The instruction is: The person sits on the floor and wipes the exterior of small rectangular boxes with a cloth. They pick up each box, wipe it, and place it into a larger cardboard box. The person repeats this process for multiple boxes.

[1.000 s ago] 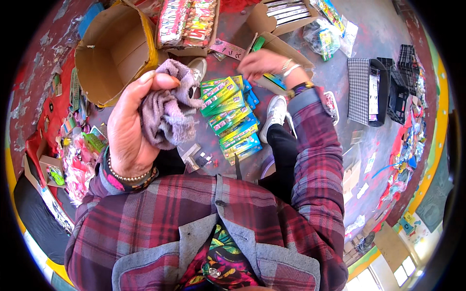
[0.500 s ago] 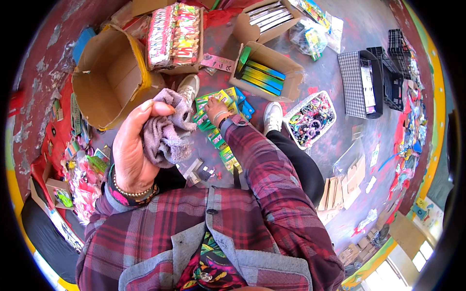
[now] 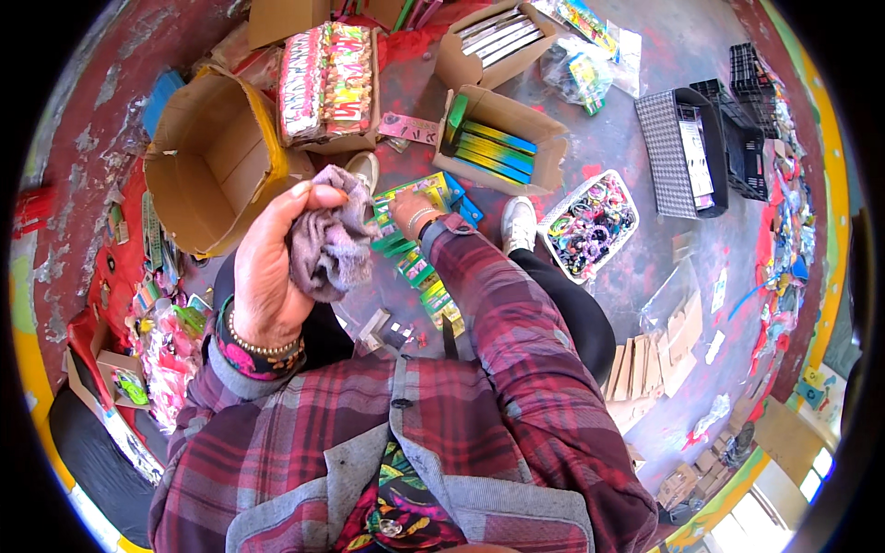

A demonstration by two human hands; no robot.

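A crumpled greyish-pink cloth [image 3: 332, 244] is bunched in my left hand [image 3: 272, 263], pinched between thumb and fingers and raised off the floor. Farther away, my right hand [image 3: 412, 209] reaches down onto green and yellow flat packets [image 3: 437, 300] laid in an overlapping row on the floor between my shoes. The back of that hand hides its fingertips, so its grip does not show. Blue packets [image 3: 467, 212] lie just right of the hand. Near my lap, small dark and white pieces [image 3: 399, 334] are on the floor.
Beyond my hands stand an open cardboard box [image 3: 207, 161], a box of colourful packets [image 3: 327, 83], and a carton [image 3: 544, 157] with green, yellow and blue boxes. A white basket [image 3: 551, 230] of hair ties sits by my right shoe [image 3: 519, 221]. Farther right is a checked bin [image 3: 659, 152].
My left hand and the cloth have shifted slightly right and lower. My right hand stays over the packets, with its fingers now less visible. The whole view has moved a little.
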